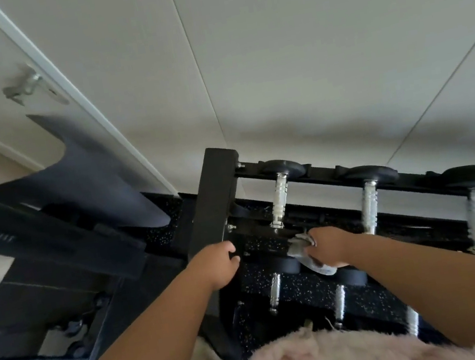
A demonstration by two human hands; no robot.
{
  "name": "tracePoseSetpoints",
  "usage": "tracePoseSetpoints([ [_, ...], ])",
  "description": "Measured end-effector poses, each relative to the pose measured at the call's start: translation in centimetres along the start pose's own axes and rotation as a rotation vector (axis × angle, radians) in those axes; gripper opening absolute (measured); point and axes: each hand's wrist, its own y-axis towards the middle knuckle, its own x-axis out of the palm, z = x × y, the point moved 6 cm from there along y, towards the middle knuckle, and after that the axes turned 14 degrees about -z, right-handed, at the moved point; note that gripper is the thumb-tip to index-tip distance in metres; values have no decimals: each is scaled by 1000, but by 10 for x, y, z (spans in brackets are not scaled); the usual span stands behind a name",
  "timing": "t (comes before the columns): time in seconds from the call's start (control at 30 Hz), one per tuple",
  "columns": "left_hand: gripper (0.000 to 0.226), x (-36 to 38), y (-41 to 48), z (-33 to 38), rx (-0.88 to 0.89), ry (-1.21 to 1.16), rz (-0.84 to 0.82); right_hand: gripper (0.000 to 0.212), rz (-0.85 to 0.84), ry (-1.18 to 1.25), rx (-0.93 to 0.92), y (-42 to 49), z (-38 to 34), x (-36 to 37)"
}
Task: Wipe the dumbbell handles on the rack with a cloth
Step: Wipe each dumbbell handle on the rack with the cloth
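The left hand (220,263) is gripping the black upright post (213,202) of the rack (416,179), its fingers (231,250) curling shut around the post's lower edge. The right hand (327,246) is holding a bunched grey cloth (301,246) with its fingers closed on it, just below the near end of the leftmost chrome handle (280,201) on the upper tier, though whether the cloth is touching it cannot be told. Two more handles (369,205) are resting on that tier to the right, and others (275,290) are lying on the lower tier above the speckled floor (297,291).
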Motion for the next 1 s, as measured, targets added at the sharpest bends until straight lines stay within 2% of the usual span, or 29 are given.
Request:
tracePoseSetpoints([
  [0.23,42,-29,27,-5,148,149,-1,23,82,244,160,-6,-3,31],
  [0.4,35,-65,41,-17,240,376,283,21,333,519,309,-19,-15,53],
  [0.47,45,-73,47,-20,262,512,392,23,388,610,359,-21,-22,63],
  [0.57,66,-70,64,-29,281,649,379,27,488,747,399,-23,-32,74],
  [0.7,75,-62,74,-23,299,615,323,26,684,929,389,-32,-48,75],
  [0.83,73,-60,88,-8,297,596,307,31,875,972,320,-35,-55,58],
  [1.0,76,-72,106,-10,237,478,408,35,1055,1170,236,-33,-54,34],
])
